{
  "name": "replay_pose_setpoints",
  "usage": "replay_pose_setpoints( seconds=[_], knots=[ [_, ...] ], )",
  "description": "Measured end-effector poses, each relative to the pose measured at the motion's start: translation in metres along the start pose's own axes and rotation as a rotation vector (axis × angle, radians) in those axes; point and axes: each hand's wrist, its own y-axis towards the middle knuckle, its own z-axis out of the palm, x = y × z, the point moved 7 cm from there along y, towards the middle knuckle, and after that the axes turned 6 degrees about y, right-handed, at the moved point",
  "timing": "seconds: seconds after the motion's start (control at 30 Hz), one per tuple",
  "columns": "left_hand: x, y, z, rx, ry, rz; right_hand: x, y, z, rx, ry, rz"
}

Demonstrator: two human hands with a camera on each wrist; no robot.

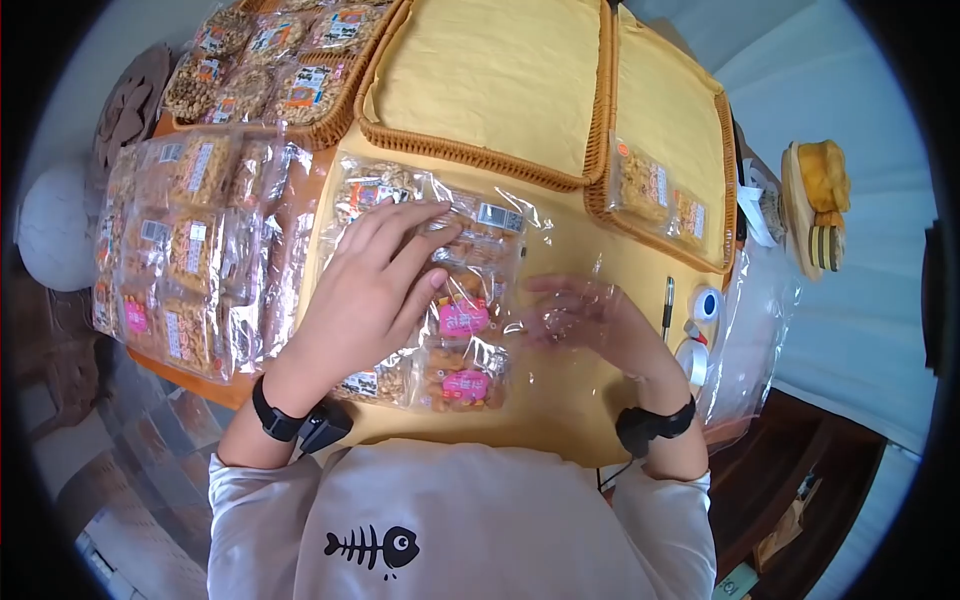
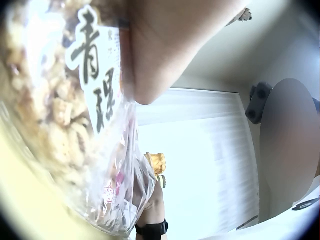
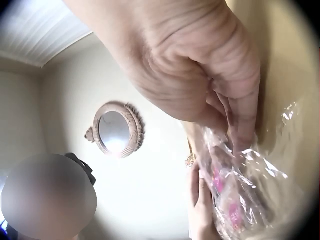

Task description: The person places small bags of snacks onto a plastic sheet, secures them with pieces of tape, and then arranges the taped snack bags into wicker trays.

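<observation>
My left hand [image 1: 375, 290] lies with its fingers extended over snack packets inside a large clear plastic bag. Within the bag are nut packets [image 1: 372, 385] on the left and packets with pink labels [image 1: 463, 318] on the right. At the bag's loose right part [image 1: 560, 240], my right hand [image 1: 600, 320] is partly behind the shiny film; the right wrist view shows its thumb and fingers [image 3: 244, 120] pinching the clear film [image 3: 250, 175]. The left wrist view has a nut packet [image 2: 60, 115] close up, beside the left hand [image 2: 170, 40].
Packed clear bags [image 1: 185, 250] stand in rows at the left. Behind are a basket of nut packets [image 1: 330, 130], a cloth-lined basket [image 1: 490, 80] and another basket [image 1: 720, 150] holding two packets. A pen [image 1: 668, 305] and tape rolls [image 1: 706, 303] lie at the right, near empty clear bags [image 1: 755, 330].
</observation>
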Motion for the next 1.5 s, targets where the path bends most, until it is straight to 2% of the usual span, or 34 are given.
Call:
replay_pose_setpoints(
  seconds=[0.1, 0.2, 0.3, 0.4, 0.5, 0.6, 0.7, 0.8, 0.9, 1.0, 1.13, 1.2, 1.3, 1.37, 1.5],
  knots=[
    [0.001, 0.000, 0.001, -0.017, -0.016, -0.001, -0.004, 0.018, 0.007, 0.062, -0.009, -0.034],
    [0.002, -0.001, 0.002, -0.024, -0.023, -0.008, 0.003, 0.026, 0.017, 0.022, -0.167, 0.098],
    [0.001, 0.000, 0.001, -0.033, -0.026, -0.011, 0.014, 0.033, 0.040, -0.094, -0.206, 0.129],
    [0.001, -0.001, 0.001, -0.027, -0.021, -0.014, 0.009, 0.047, 0.049, -0.124, -0.241, -0.086],
    [0.003, -0.001, 0.000, -0.022, -0.024, -0.022, -0.005, 0.053, 0.033, -0.150, -0.392, -0.105],
    [0.004, -0.001, -0.001, -0.020, -0.030, -0.017, 0.015, 0.034, 0.033, -0.231, -0.188, -0.124],
    [0.005, 0.000, 0.000, -0.014, -0.047, -0.031, 0.010, 0.015, 0.004, -0.297, -0.261, -0.142],
    [0.005, 0.000, 0.001, -0.006, -0.044, -0.037, 0.024, -0.009, -0.008, -0.338, -0.184, -0.235],
    [0.006, 0.000, 0.001, 0.001, -0.050, -0.042, 0.006, -0.037, -0.049, -0.364, -0.091, -0.180],
    [0.005, -0.001, 0.001, 0.007, -0.040, -0.046, 0.005, -0.063, -0.077, -0.497, -0.165, -0.239],
    [0.003, 0.000, 0.000, -0.024, -0.014, -0.031, 0.016, -0.096, -0.093, -0.549, -0.282, -0.211],
    [0.002, -0.001, -0.001, -0.043, -0.008, -0.027, 0.038, -0.110, -0.096, -0.556, -0.273, -0.368],
    [0.001, -0.001, 0.000, -0.043, 0.000, -0.024, 0.075, -0.115, -0.092, -0.662, -0.298, -0.555],
    [0.000, 0.000, -0.001, -0.049, 0.025, -0.016, 0.110, -0.095, -0.078, -0.708, -0.327, -0.637],
    [0.002, -0.002, 0.000, -0.011, -0.029, -0.041, 0.156, -0.001, -0.046, -0.639, -0.477, -0.738]
  ],
)
